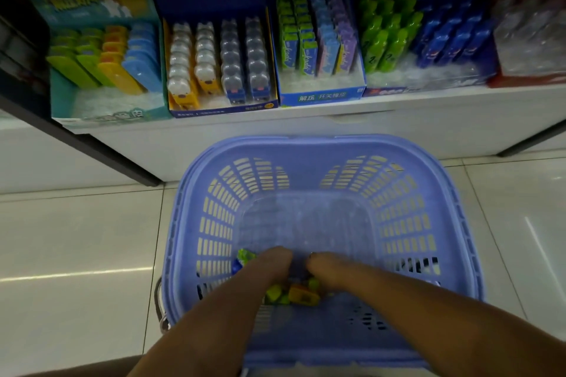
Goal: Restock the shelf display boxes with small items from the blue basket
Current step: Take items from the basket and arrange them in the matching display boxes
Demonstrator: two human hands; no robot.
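Note:
The blue basket (459,223) stands on the floor below the shelf. Both my hands reach down into its near end. My left hand (269,266) lies over a green and blue packet (243,259), and its fingers are hidden from me. My right hand (329,271) is beside it, fingers pointing down among small green, yellow and orange items (301,294). Whether either hand grips anything cannot be seen. On the shelf stand display boxes: a teal box (61,92), a dark blue box (220,109) and a "kada" box (321,96).
Further right on the shelf are green and blue bottle-shaped items (422,40) and a red box (526,79). A white shelf front (306,138) runs behind the basket. Pale floor tiles (76,254) lie on both sides. A metal handle (159,306) hangs at the basket's left.

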